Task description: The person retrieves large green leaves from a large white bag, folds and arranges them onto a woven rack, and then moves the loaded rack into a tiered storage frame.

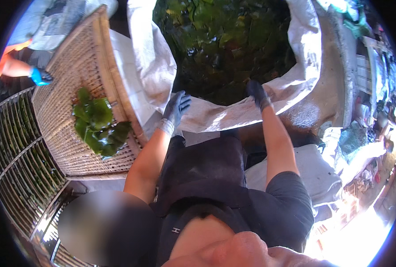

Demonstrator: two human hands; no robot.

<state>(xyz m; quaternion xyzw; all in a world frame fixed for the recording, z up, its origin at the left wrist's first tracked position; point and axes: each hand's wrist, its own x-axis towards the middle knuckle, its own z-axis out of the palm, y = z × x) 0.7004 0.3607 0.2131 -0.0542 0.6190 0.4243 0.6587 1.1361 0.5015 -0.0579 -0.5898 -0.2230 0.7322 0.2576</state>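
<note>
A large white woven sack (304, 43) lies wide open before me, its rim folded outward, with many wet dark green leaves (224, 36) inside. My left hand (178, 108), in a dark-coated work glove with a pale cuff, is over the sack's near left rim, fingers apart and nothing seen in them. At the near right rim is my right hand (258, 94), gloved too, its fingers partly lost against the dark inside; whether it grips anything cannot be told. To the left, a small pile of green leaves (94, 116) rests on a woven bamboo tray (64, 133).
Slatted bamboo racks (21, 160) holding dark strips stand at the far left. Another person's blue-gloved hand (41, 76) is by the tray's far edge. A blurred round shape (106, 228) is close at my lower left. A grey-white sack (301, 173) and clutter lie to the right.
</note>
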